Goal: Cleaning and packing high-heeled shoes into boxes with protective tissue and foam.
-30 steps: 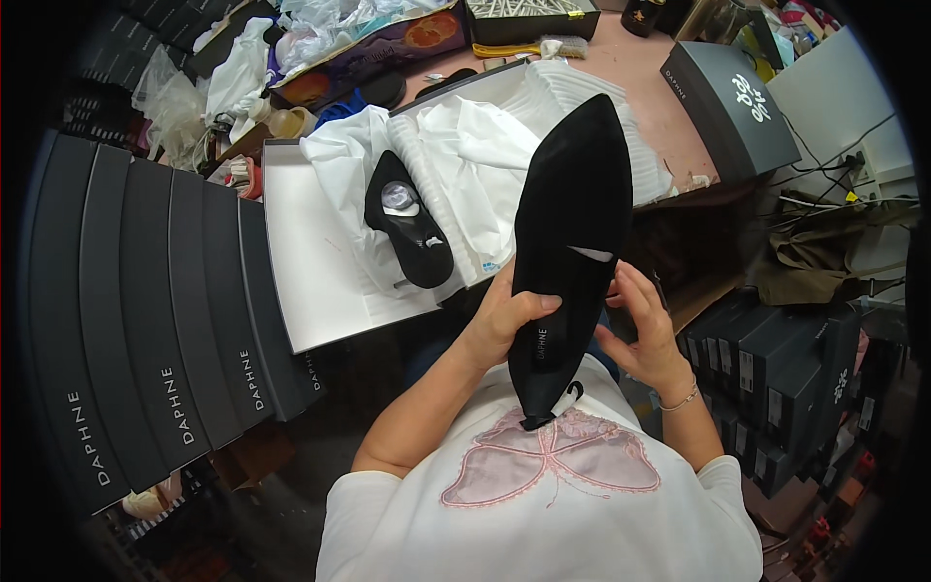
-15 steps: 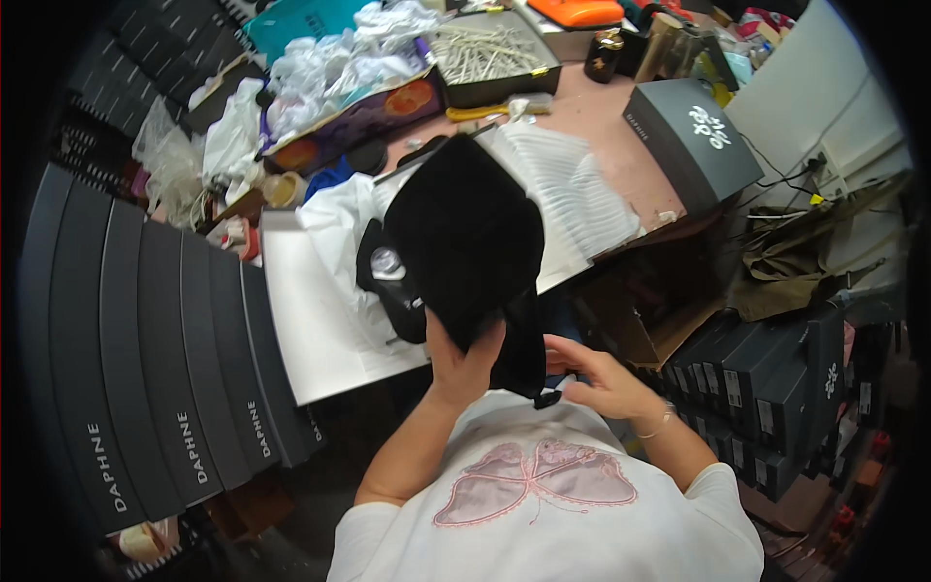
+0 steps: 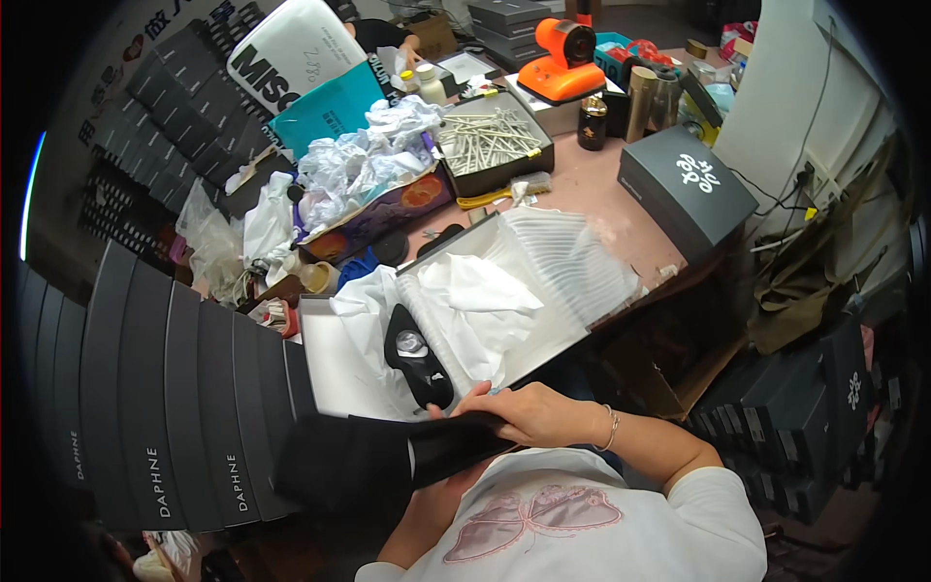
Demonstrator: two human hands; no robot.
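Note:
A long soft black item (image 3: 349,466), broad and cloth-like at one end and narrower at the other, lies across both my hands in front of my chest. A thin pale edge crosses its middle, but I cannot tell its exact kind. My right hand (image 3: 529,412) grips the narrow end from above. My left hand (image 3: 441,500) holds it from beneath, its fingers mostly hidden. Just beyond, a black shoe (image 3: 419,359) with a round silvery piece on it lies on white paper in the open shoebox (image 3: 553,359). White tissue (image 3: 480,301) fills the box beside the shoe.
Stacked dark shoeboxes (image 3: 175,407) stand at left, more (image 3: 766,427) at lower right. Clear ribbed wrap (image 3: 567,262) lies behind the open box. Further back are a carton of crumpled paper (image 3: 364,165), a tray of white sticks (image 3: 495,141), an orange device (image 3: 562,63) and a closed shoebox (image 3: 689,184).
The black item has swung down and left from upright over the box. My right hand has moved up onto its narrow end, while my left hand has dropped beneath it. The view has shifted.

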